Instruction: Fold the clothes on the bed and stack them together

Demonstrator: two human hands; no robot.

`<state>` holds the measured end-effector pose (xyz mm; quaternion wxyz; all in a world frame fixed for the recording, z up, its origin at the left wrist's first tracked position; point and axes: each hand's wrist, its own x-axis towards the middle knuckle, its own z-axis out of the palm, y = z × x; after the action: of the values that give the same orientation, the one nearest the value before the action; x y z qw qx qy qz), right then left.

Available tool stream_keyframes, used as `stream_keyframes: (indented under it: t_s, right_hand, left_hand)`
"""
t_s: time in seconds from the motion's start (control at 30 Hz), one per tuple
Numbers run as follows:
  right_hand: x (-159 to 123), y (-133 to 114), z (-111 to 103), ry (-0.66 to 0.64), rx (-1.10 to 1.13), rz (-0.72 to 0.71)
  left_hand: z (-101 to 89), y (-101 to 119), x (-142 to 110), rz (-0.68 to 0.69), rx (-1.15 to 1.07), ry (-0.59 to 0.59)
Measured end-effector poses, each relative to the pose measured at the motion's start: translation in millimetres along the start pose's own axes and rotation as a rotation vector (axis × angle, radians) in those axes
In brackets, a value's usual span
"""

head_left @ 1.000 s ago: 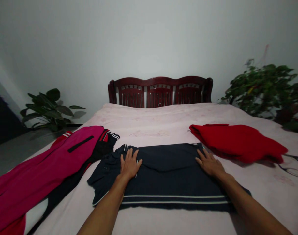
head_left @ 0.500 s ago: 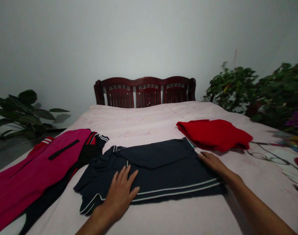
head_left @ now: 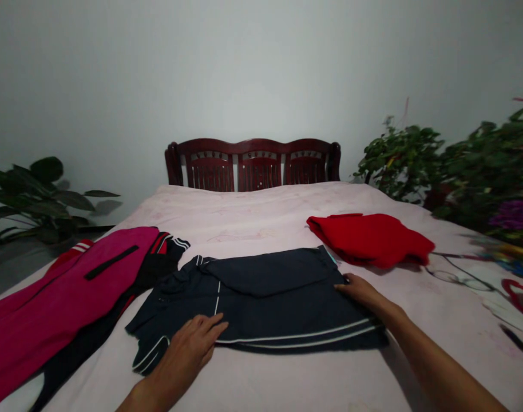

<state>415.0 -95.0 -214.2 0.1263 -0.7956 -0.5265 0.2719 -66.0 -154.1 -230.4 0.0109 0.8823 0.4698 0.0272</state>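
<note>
**Q:** What's under your fingers right now?

**A:** My left hand (head_left: 179,357) rests on the lower left of a navy polo shirt (head_left: 265,300), its fingers (head_left: 203,327) lying loosely together on the cloth, not pinching. My right hand (head_left: 364,294) lies on the shirt's right side, fingers together too, tips flat on the fabric.

**Q:** How does the shirt lie?

**A:** Folded over and flat between my fingers, on a pale pink bedcover (head_left: 253,214). It's a matte knit, with thin white piping along its edges.

**Q:** What else is close?

**A:** Just past my right fingertips sits a bunched red knit garment (head_left: 368,240), with thin-framed glasses (head_left: 454,278) farther right. Left of my left fingers, a magenta jacket (head_left: 59,297) with a black slit pocket lies beside the shirt.
</note>
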Motion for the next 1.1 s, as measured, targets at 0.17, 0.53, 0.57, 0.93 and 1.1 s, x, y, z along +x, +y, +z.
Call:
stream_keyframes:
  t_s: [0.17, 0.53, 0.57, 0.93, 1.1]
  right_hand:
    - [-32, -3, 1, -0.232, 0.723, 0.005]
    - [-36, 22, -12, -0.533, 0.905, -0.144]
    - [-36, 21, -10, -0.526, 0.901, -0.150]
    - [-32, -58, -2, -0.260, 1.040, -0.236]
    - [-40, -153, 9, -0.332, 1.046, -0.278]
  left_hand:
    - [-14.0, -22, -16, -0.096, -0.065, -0.027]
    - [-45.4, 155, 131, 0.043, -0.580, -0.030]
    - [-39.8, 167, 149, 0.036, -0.604, -0.013]
    - [0.1, 189, 208, -0.078, -1.046, 0.006]
    - [-14.8, 148, 179, 0.019, -1.545, 0.376]
